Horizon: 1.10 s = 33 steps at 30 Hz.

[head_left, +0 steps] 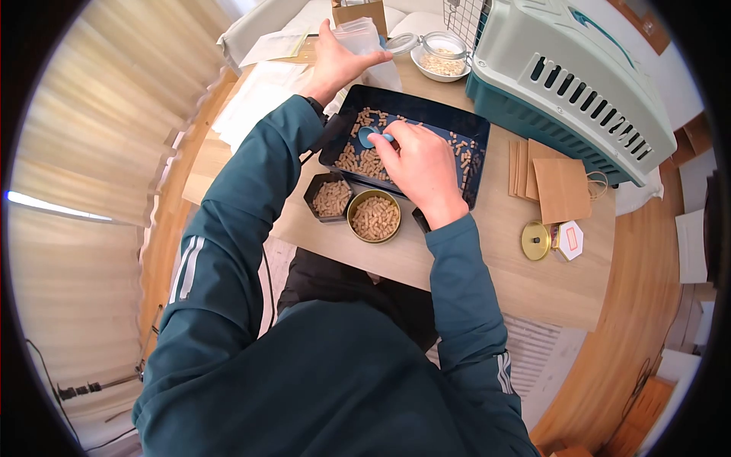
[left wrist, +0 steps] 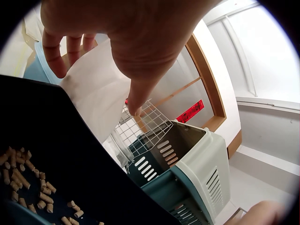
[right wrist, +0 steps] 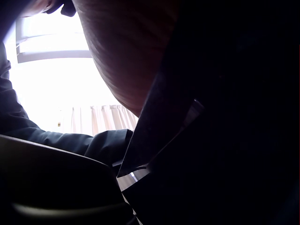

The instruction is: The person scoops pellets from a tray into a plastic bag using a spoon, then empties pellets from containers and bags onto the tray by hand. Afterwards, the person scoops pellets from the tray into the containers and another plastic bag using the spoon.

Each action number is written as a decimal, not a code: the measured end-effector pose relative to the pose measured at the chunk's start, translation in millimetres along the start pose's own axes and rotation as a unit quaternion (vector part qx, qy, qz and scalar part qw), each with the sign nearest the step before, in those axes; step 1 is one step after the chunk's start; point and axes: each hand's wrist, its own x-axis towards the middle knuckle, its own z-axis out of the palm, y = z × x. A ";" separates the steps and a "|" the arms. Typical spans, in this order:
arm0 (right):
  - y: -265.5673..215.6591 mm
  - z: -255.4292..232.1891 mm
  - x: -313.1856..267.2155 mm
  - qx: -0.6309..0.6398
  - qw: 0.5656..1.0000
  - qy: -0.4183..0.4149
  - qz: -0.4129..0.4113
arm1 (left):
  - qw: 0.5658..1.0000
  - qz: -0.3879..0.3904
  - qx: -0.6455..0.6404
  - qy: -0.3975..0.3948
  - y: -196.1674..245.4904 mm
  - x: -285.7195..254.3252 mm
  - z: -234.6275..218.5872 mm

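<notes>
In the head view a dark blue tray (head_left: 415, 109) holds scattered pellets (head_left: 364, 161). My right hand (head_left: 426, 164) is over the tray and pinches the handle of a blue scoop (head_left: 368, 137). My left hand (head_left: 339, 65), thumb and fingers spread, is beside a translucent plastic bag (head_left: 381, 74) beyond the tray's far left corner. In the left wrist view the left hand (left wrist: 122, 37) is around the whitish bag (left wrist: 101, 86); whether it touches the bag I cannot tell. The right wrist view is mostly dark.
In front of the tray stand a hexagonal container (head_left: 331, 196) and a round tin (head_left: 374, 216), both with pellets. A pet carrier (head_left: 563, 91) is at the right, near paper bags (head_left: 560, 186) and a gold lid (head_left: 535, 241). A jar (head_left: 444, 55) lies at the back.
</notes>
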 end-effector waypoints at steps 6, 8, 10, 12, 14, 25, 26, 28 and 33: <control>-2.7 -2.6 -0.5 -0.002 1.000 -0.012 0.007 | 0.999 -0.016 0.038 -0.022 7.9 -11.2 -13.2; -3.1 -1.2 -0.3 0.001 1.000 -0.011 0.006 | 0.998 -0.009 0.063 -0.021 -2.1 -7.5 -20.9; -2.2 -0.8 -1.1 -0.003 1.000 -0.015 0.009 | 0.997 0.019 0.073 -0.011 -5.5 -8.7 -34.4; -1.2 -0.1 -2.1 -0.003 1.000 -0.015 0.009 | 0.999 -0.018 0.028 -0.030 -5.8 -17.1 -56.8; -1.3 0.1 -1.7 -0.002 1.000 -0.011 0.006 | 0.995 -0.077 -0.020 -0.059 5.8 -30.4 -84.7; -2.5 -1.8 -6.2 -0.015 0.999 -0.029 0.012 | 0.975 -0.097 0.012 -0.200 -19.6 -70.4 -121.7; -2.2 -1.9 -6.2 -0.014 0.999 -0.029 0.011 | 0.982 -0.078 0.027 -0.170 -21.7 -72.6 -115.9; -2.0 -0.6 -5.9 -0.013 1.000 -0.028 0.002 | 0.980 -0.079 0.034 -0.181 -17.0 -68.7 -114.9; -2.5 -0.8 -7.2 -0.013 1.000 -0.022 -0.001 | 0.983 -0.050 0.045 -0.169 6.1 -50.7 -111.1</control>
